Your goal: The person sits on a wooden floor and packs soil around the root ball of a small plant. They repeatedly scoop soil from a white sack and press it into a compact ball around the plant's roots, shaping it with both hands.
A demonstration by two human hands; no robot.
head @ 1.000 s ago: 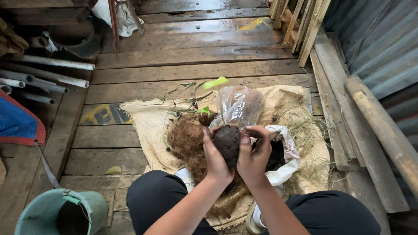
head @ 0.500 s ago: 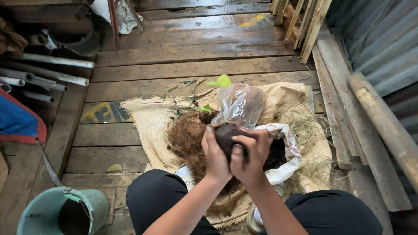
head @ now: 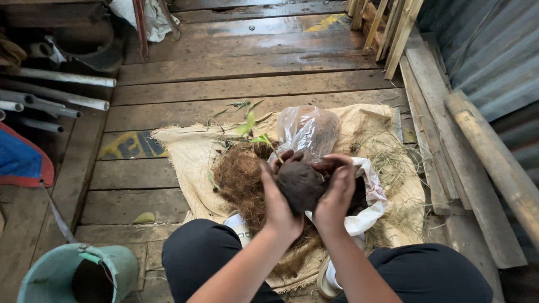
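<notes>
Soil ball [head: 301, 185] held above the sack [head: 185, 147], between left hand [head: 276, 203] and right hand [head: 336, 193]; both sets of fingers closed on it. A second ago the seedling [head: 248, 126] stood upright over the ball; it now leans left, toward the fibre heap [head: 240, 178], and the ball is turned, more of its surface bared; pressing and shaping appear under way.

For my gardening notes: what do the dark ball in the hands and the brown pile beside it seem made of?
The ball looks like damp, packed soil: dark, matte, lumpy. The pile looks like coconut husk fibre, though that is uncertain: reddish-brown, dry, hairy strands. Both hands, left hand and right hand, cup the ball.
</notes>
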